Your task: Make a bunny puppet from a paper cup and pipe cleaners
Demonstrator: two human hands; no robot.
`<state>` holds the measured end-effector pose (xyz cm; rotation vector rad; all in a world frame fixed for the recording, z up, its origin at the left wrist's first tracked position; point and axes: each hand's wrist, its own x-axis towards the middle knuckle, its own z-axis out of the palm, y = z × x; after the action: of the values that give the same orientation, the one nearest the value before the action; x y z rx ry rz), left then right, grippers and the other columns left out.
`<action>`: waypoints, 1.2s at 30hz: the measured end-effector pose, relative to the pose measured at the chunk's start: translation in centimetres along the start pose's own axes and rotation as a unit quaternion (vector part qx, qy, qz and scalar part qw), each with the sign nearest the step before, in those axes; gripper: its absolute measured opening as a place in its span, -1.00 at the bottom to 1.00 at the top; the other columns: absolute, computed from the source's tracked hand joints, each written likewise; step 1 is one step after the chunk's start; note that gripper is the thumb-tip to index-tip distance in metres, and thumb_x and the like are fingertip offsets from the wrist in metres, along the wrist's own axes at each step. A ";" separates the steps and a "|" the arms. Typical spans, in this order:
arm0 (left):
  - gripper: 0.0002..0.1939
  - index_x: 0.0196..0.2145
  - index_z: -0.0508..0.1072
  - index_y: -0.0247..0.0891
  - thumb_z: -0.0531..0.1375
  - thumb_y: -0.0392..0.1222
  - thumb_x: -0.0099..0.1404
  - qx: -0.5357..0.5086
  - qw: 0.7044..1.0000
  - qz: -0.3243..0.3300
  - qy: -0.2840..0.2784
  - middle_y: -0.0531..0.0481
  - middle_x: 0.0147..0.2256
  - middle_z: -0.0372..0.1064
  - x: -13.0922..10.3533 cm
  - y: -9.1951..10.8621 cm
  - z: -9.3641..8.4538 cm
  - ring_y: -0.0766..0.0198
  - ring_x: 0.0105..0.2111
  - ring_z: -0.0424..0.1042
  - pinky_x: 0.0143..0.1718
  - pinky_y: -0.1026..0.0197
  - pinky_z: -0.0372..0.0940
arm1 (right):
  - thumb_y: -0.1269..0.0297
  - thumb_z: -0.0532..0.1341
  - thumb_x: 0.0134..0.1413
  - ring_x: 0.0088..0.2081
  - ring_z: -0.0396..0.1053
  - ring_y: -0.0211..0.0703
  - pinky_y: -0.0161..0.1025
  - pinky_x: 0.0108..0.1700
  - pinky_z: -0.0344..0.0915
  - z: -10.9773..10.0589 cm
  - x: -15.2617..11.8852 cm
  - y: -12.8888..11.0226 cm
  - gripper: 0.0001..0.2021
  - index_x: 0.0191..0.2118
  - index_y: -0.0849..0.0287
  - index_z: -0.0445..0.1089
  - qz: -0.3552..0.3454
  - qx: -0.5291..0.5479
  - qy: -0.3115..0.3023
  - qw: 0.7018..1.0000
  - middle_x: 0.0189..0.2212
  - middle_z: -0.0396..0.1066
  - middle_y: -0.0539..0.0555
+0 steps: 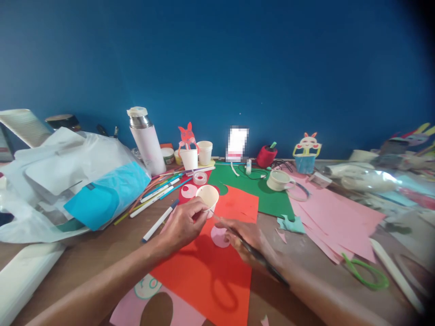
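Observation:
A cream paper cup (207,195) is gripped at its lower near side by my left hand (185,222), thumb and fingers closed on it. My right hand (246,237) is wrapped around dark-handled scissors (258,257), whose thin metal tip points at the cup's side. Whether the tip touches or pierces the cup I cannot tell. Beneath both hands lies a sheet of orange-red paper (204,280), with a loop-shaped shadow on it. A pink paper circle (219,237) rests on this sheet, partly covered by my right fingers.
Markers (159,222) and a tape roll (200,178) lie left of the cup. A plastic bag (102,154) and white flask (147,145) stand further left. Green paper (275,201), a cream mug (279,180), pink sheets (333,213) and a green pipe cleaner (367,271) occupy the right.

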<state>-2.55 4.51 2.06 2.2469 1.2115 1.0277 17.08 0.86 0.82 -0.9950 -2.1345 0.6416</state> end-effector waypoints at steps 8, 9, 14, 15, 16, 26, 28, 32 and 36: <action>-0.86 -0.47 0.37 -0.28 0.04 -0.36 0.16 -0.031 0.998 0.021 0.047 0.02 -0.50 0.28 0.0 0.3 0.4 0.37 -0.49 0.27 -0.45 0.33 0.18 | 0.13 -0.07 0.17 -0.46 0.36 -0.26 -0.36 -0.52 0.23 0.5 0.2 -0.6 -0.66 -0.07 0.18 0.28 0.136 0.253 0.057 0.956 -0.34 0.45 0.11; -0.86 -0.47 0.37 -0.27 0.04 -0.36 0.16 -0.038 0.998 0.025 0.052 0.02 -0.49 0.29 -0.1 0.3 0.5 0.37 -0.48 0.28 -0.44 0.33 0.18 | 0.13 -0.07 0.18 -0.45 0.37 -0.25 -0.35 -0.51 0.24 0.5 0.2 -0.6 -0.65 -0.06 0.19 0.27 0.137 0.271 0.059 0.951 -0.30 0.44 0.13; -0.88 -0.43 0.37 -0.26 0.06 -0.37 0.16 -0.068 0.994 0.047 0.078 0.00 -0.47 0.31 -0.2 0.7 0.6 0.36 -0.45 0.30 -0.41 0.32 0.21 | 0.20 -0.10 0.20 -0.40 0.39 -0.26 -0.33 -0.37 0.31 0.1 -0.2 -1.1 -0.68 -0.07 0.16 0.28 0.116 0.228 0.046 0.966 -0.32 0.44 0.09; -0.88 -0.43 0.37 -0.26 0.06 -0.36 0.16 -0.068 0.993 0.045 0.080 0.00 -0.48 0.30 -0.2 0.8 0.6 0.36 -0.46 0.30 -0.42 0.32 0.21 | 0.23 -0.08 0.19 -0.39 0.39 -0.26 -0.33 -0.34 0.32 0.0 -0.3 -1.2 -0.70 -0.07 0.15 0.28 0.096 0.188 0.036 0.977 -0.33 0.44 0.07; -0.89 -0.43 0.37 -0.27 0.06 -0.36 0.17 -0.067 0.994 0.042 0.077 0.01 -0.48 0.30 -0.3 0.9 0.6 0.36 -0.46 0.30 -0.42 0.31 0.21 | 0.25 -0.07 0.18 -0.37 0.40 -0.25 -0.32 -0.31 0.33 -0.2 -0.4 -1.2 -0.71 -0.06 0.14 0.27 0.071 0.142 0.026 0.987 -0.35 0.44 0.06; -0.89 -0.48 0.33 -0.28 0.06 -0.39 0.15 -0.061 0.995 0.029 0.067 0.05 -0.51 0.23 -0.5 0.8 0.3 0.39 -0.51 0.23 -0.46 0.33 0.15 | 0.50 -0.02 0.10 -0.22 0.40 -0.02 -0.15 -0.30 0.37 -1.5 0.4 -0.6 -0.61 0.08 0.32 0.06 -0.247 -0.236 -0.009 0.940 -0.15 0.38 0.31; -0.88 -0.49 0.32 -0.28 0.06 -0.40 0.15 -0.062 0.996 0.026 0.063 0.06 -0.52 0.21 -0.6 0.7 0.3 0.41 -0.52 0.21 -0.48 0.34 0.14 | 0.51 -0.01 0.10 -0.21 0.40 -0.02 -0.15 -0.29 0.37 -1.4 0.4 -0.6 -0.62 0.07 0.32 0.08 -0.249 -0.239 -0.004 0.939 -0.17 0.39 0.31; -0.87 -0.51 0.32 -0.29 0.04 -0.40 0.15 -0.061 0.997 0.011 0.047 0.06 -0.53 0.21 -0.6 0.9 0.3 0.41 -0.52 0.21 -0.47 0.34 0.13 | 0.46 -0.01 0.11 -0.28 0.40 -0.13 -0.23 -0.28 0.35 -0.6 0.0 -0.5 -0.63 0.06 0.22 0.10 -0.183 -0.143 0.004 0.973 -0.21 0.41 0.20; -0.88 -0.50 0.33 -0.30 0.05 -0.39 0.15 -0.057 0.997 -0.004 0.052 0.06 -0.53 0.22 -0.5 1.0 0.4 0.41 -0.54 0.20 -0.49 0.35 0.12 | 0.35 -0.04 0.16 -0.43 0.38 -0.26 -0.37 -0.38 0.31 -0.1 -0.4 -0.7 -0.75 -0.07 0.15 0.25 -0.002 0.029 0.010 1.000 -0.45 0.41 0.02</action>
<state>-1.91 3.53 2.25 2.1248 1.1712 1.1929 17.06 0.17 1.19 -0.9627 -2.0873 0.6850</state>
